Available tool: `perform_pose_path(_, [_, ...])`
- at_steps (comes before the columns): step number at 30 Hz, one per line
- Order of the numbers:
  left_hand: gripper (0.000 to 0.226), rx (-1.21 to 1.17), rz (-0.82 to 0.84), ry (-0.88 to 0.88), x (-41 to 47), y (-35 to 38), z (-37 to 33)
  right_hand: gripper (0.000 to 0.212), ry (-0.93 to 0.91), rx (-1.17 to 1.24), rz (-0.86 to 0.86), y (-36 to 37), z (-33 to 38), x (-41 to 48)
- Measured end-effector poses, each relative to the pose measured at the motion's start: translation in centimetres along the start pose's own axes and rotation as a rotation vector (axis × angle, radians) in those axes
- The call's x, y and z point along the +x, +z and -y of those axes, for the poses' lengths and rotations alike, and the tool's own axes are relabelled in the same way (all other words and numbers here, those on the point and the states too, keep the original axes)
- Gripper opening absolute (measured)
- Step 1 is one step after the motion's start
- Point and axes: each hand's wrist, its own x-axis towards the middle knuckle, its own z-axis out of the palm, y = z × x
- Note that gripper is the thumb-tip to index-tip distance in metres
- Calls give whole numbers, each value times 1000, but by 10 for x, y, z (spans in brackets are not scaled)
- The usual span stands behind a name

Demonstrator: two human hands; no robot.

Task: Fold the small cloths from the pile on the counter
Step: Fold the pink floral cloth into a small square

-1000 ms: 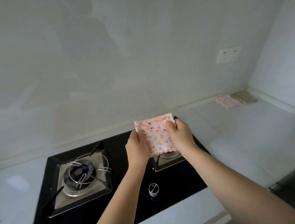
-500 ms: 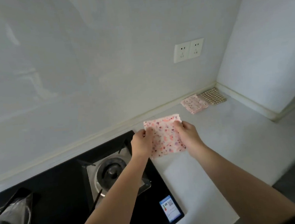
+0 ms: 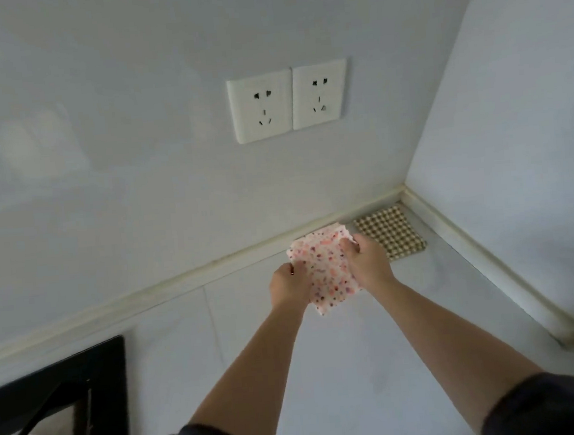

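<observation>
A small pink cloth [image 3: 327,272] with a speckled flower print sits just right of the frame's centre, held between both hands. The left hand [image 3: 289,285] has its fingers curled around the cloth's left edge. The right hand [image 3: 368,262] grips the upper right part, with the knuckles facing the camera. The cloth's lower corner hangs free below the hands, over the counter [image 3: 359,366]. Its far edge reaches the pale strip where the counter meets the wall (whether that farthest pink edge is a second cloth lying underneath cannot be told).

Just to the right of the right hand, a beige checked cloth [image 3: 395,233] lies flat on the counter, tucked into the corner where the two walls meet.

Above the hands, in the upper middle of the frame, a pair of white wall sockets [image 3: 288,100] is set side by side in the pale wall. In the lower left corner is the black edge of a hob [image 3: 95,380]. Dark sleeves [image 3: 547,406] cover the upper arms along the bottom edge, and both forearms are bare.
</observation>
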Motion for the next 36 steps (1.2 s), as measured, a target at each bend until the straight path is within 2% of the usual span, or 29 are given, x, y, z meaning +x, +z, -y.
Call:
perform_pose_path(6, [35, 230, -162, -9, 67, 41, -7, 32, -153, -168, -7, 22, -36, 71])
perform_pose_path(8, [34, 306, -237, -36, 73, 48, -7, 31, -166, -315, 47, 33, -47, 79])
perform_pose_path(10, [28, 336, -301, -25, 74, 51, -10, 27, -165, -350, 32, 37, -49, 80])
perform_pose_path(12, [20, 417, -379, 127, 72, 51, -8, 23, -282, -306, -93, 34, -48, 75])
perform_pose_path(14, [15, 634, -454, 490, 67, 47, 1, 26, -505, -357, -238, 29, -52, 70])
perform_pose_path(16, [31, 892, -387, 741, 62, 45, 15, 34, -709, -431, -191, 28, -59, 63])
perform_pose_path(18, [53, 1115, -181, 634, 60, 42, 25, 42, -791, -553, -53, 33, -66, 59])
perform_pose_path(20, [67, 1207, -65, 480, 63, 39, 34, 50, -709, -649, 70, 37, -68, 58])
perform_pose_path(24, [60, 1190, -23, 402, 60, 35, 35, 57, -551, -707, 185, 33, -58, 53])
perform_pose_path(27, [63, 1132, -33, 341, 25, 9, 37, 57, -457, -632, 143, 23, -41, 23])
perform_pose_path(33, [53, 946, -90, 527, -101, -120, 86, 54, -471, -427, 234, 27, 50, -126])
perform_pose_path(36, [57, 807, -164, 587, -166, -185, 112, 52, -438, -285, 260, 37, 90, -203])
